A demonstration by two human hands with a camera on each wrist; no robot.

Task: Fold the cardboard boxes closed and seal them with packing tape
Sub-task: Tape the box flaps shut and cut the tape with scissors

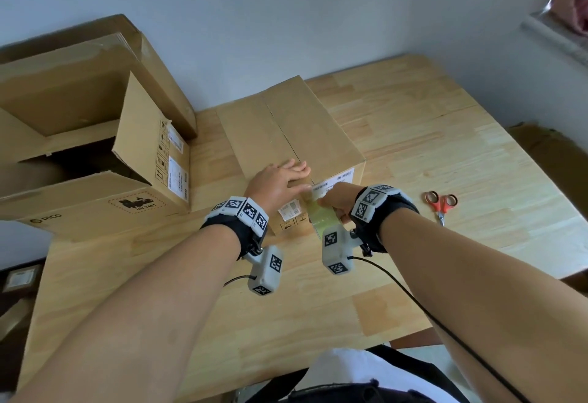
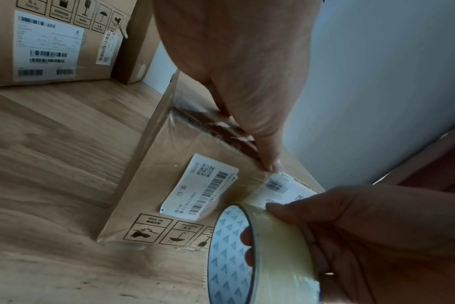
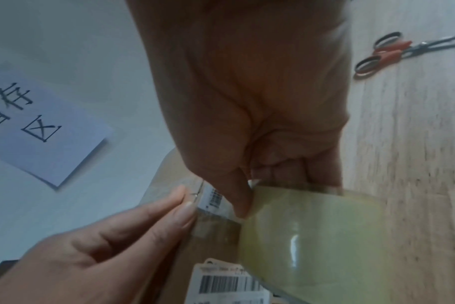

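A closed cardboard box (image 1: 286,129) stands mid-table, its top flaps meeting in a long seam. My left hand (image 1: 280,180) lies flat with straight fingers on the near end of the top, pressing at the seam edge (image 2: 268,152). My right hand (image 1: 337,202) grips a roll of clear packing tape (image 1: 321,218) against the box's near side, thumb on the tape where it leaves the roll (image 3: 242,205). A short strip of tape runs from the roll (image 2: 260,253) up the labelled side toward the top edge. The roll (image 3: 312,236) hides part of the side labels.
A larger open cardboard box (image 1: 79,154) with raised flaps stands at the left, beside the closed one. Red-handled scissors (image 1: 440,203) lie on the wooden table (image 1: 445,135) to the right. A white wall runs behind the table; a paper sign (image 3: 39,123) hangs on it.
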